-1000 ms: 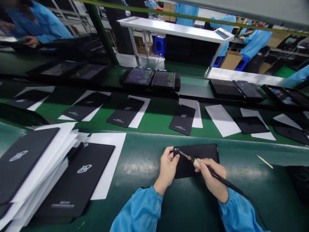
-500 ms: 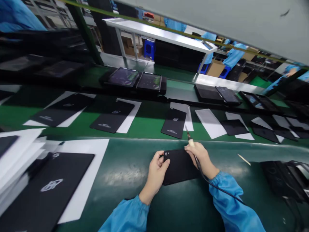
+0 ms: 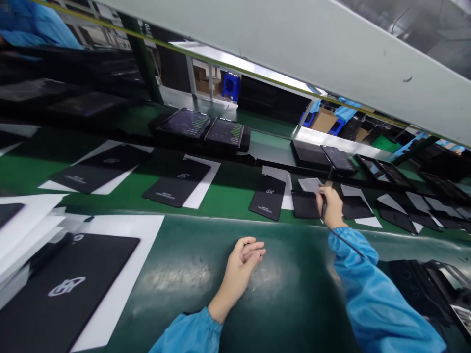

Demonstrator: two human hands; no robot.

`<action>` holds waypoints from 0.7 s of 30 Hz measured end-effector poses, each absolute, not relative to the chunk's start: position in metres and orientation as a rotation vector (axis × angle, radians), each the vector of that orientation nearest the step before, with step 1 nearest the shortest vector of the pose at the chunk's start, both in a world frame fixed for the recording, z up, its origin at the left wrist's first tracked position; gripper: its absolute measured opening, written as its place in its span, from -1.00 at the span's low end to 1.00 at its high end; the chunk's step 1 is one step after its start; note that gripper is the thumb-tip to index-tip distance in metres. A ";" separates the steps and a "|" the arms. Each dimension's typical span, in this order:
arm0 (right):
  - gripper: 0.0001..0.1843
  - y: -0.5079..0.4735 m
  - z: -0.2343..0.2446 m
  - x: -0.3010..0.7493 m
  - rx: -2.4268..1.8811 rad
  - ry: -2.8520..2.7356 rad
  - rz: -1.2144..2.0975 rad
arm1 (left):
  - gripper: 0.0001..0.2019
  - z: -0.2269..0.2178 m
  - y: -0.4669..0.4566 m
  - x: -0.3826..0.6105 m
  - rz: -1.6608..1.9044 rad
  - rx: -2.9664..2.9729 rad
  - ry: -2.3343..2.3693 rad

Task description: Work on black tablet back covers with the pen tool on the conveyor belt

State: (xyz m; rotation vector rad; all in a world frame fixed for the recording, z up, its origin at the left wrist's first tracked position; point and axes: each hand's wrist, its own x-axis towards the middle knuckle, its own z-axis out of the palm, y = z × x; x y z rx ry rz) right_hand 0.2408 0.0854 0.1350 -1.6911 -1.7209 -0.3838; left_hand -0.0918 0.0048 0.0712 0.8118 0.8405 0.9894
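Observation:
My right hand is over the green belt, closed around a soldering iron that points up and away, its cord trailing back along my sleeve. Against its fingers lies a black tablet back cover, partly on a white sheet. Whether the fingers still grip the cover's edge I cannot tell. My left hand hovers over the dark green bench, empty, its fingers loosely bent and apart from the thumb. Another black cover with a white logo rests on the belt between the two hands.
More black covers on white sheets line the belt. A large logo-marked cover and stacked white sheets occupy the bench's left. Lit tablets stand on a raised ledge. A black device sits at right; a pale panel hangs overhead.
The black cover went from the bench onto the white sheet on the belt with my right hand, which still holds the soldering iron. My left hand let go of the cover and stayed near its place.

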 end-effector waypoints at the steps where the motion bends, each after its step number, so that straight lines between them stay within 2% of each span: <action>1: -0.80 0.089 0.128 0.222 -1.680 -1.719 -0.368 | -0.60 0.071 0.005 -0.092 0.990 0.810 0.841; 4: -0.77 0.094 0.101 0.155 -1.656 -1.756 -0.284 | -0.60 0.069 0.005 -0.093 0.993 0.813 0.854; 11: -0.47 0.108 0.070 0.058 -1.982 -1.771 -0.041 | -0.66 0.070 0.003 -0.094 0.986 0.817 0.864; 15: -0.50 0.116 0.067 0.051 -2.048 -1.714 -0.085 | -0.66 0.072 0.004 -0.094 0.981 0.797 0.859; 21: -0.63 0.100 0.070 0.063 -1.930 -1.688 -0.148 | -0.67 0.074 0.003 -0.094 0.987 0.790 0.866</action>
